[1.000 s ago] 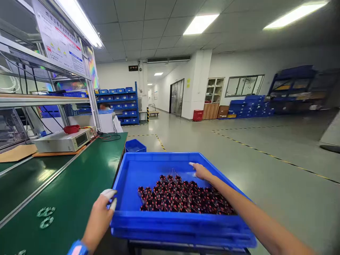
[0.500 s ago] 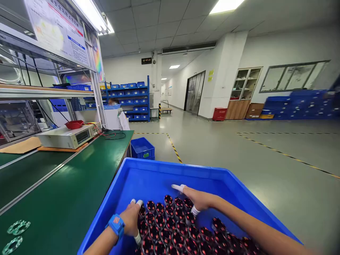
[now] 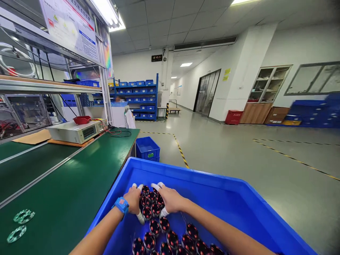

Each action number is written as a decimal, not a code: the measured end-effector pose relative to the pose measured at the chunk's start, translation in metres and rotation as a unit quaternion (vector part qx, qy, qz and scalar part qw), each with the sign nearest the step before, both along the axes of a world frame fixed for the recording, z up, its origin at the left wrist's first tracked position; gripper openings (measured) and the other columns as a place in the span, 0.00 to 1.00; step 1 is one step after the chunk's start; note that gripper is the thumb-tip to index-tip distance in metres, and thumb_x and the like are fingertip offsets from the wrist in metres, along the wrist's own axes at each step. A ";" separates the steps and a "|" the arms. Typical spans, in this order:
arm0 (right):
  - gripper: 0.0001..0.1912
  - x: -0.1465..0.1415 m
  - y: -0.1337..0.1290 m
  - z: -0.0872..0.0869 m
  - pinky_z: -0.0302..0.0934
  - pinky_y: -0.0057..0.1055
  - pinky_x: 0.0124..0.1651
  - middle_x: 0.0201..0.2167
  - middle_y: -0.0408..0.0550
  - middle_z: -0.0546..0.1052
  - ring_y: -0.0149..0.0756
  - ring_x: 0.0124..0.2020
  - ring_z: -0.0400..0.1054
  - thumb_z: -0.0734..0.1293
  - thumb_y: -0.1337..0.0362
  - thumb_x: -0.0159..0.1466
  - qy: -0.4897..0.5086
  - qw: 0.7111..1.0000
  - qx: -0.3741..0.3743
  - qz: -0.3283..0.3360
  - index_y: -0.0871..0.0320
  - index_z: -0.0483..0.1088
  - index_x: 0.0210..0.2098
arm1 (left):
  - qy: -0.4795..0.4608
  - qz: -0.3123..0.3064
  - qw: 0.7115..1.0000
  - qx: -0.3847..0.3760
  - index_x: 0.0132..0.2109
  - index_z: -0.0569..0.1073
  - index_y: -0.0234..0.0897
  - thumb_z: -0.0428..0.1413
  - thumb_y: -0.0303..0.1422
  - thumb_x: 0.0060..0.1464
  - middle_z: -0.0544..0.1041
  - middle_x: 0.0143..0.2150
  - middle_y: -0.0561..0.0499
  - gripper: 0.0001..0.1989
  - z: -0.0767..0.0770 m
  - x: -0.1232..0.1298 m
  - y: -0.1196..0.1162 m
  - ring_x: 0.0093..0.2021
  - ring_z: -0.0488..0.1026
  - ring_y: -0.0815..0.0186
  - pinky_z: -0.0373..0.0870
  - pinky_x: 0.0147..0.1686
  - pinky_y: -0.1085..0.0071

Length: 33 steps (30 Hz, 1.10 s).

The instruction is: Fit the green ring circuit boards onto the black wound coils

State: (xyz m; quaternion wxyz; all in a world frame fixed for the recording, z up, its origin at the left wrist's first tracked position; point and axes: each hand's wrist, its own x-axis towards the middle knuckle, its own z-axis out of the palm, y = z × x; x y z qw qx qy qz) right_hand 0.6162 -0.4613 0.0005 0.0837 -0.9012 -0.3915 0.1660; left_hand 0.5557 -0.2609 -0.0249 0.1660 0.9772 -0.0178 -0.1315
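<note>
A large blue tray (image 3: 212,189) holds many round dark parts with reddish spots. My left hand (image 3: 133,201) wears white finger covers and a blue wrist strap (image 3: 122,204); its fingers press against the left side of a cluster of these parts (image 3: 151,200). Against the cluster's right side is my right hand (image 3: 170,200), also with white finger covers. The group is squeezed between both hands near the tray's far left part. Nearer to me, more round parts (image 3: 172,239) stand in looser rows.
To the left runs a green workbench (image 3: 79,180) with green rings (image 3: 17,233) and a meter (image 3: 79,131) with a red dish (image 3: 81,120) on top. Blue bins (image 3: 147,148) sit beyond the tray. Blue shelving (image 3: 143,95) stands farther back.
My right hand has moved left and closed in on the parts. A cluster now sits between my hands, apart from most nearer parts. The view has turned slightly left.
</note>
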 end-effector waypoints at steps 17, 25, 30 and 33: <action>0.49 -0.014 0.023 -0.014 0.60 0.48 0.50 0.54 0.60 0.62 0.59 0.49 0.65 0.76 0.56 0.39 -0.046 0.998 0.024 0.025 0.55 0.57 0.58 | -0.060 -0.221 0.968 0.106 0.55 0.61 0.40 0.70 0.39 0.21 0.70 0.45 0.44 0.49 0.028 0.012 0.018 0.40 0.73 0.48 0.72 0.39 0.53; 0.56 -0.026 0.035 -0.017 0.54 0.50 0.55 0.61 0.67 0.53 0.64 0.55 0.58 0.76 0.58 0.37 -0.012 0.999 -0.006 0.043 0.57 0.51 0.63 | -0.030 -0.045 0.997 0.055 0.53 0.64 0.35 0.69 0.41 0.23 0.63 0.54 0.35 0.46 0.015 -0.034 0.013 0.42 0.73 0.44 0.72 0.40 0.54; 0.46 -0.032 0.038 -0.015 0.56 0.43 0.54 0.59 0.59 0.59 0.57 0.54 0.62 0.73 0.60 0.43 0.009 0.997 0.050 0.058 0.52 0.57 0.60 | -0.041 -0.001 0.999 0.029 0.47 0.71 0.39 0.66 0.45 0.32 0.65 0.51 0.41 0.32 0.009 -0.044 0.016 0.42 0.73 0.49 0.71 0.41 0.58; 0.42 -0.027 0.036 -0.011 0.55 0.40 0.56 0.55 0.56 0.63 0.54 0.55 0.61 0.71 0.60 0.44 0.005 0.995 0.080 0.063 0.52 0.60 0.58 | -0.056 -0.009 0.998 0.022 0.46 0.72 0.41 0.66 0.45 0.34 0.65 0.51 0.43 0.30 0.015 -0.037 0.016 0.42 0.73 0.51 0.71 0.39 0.60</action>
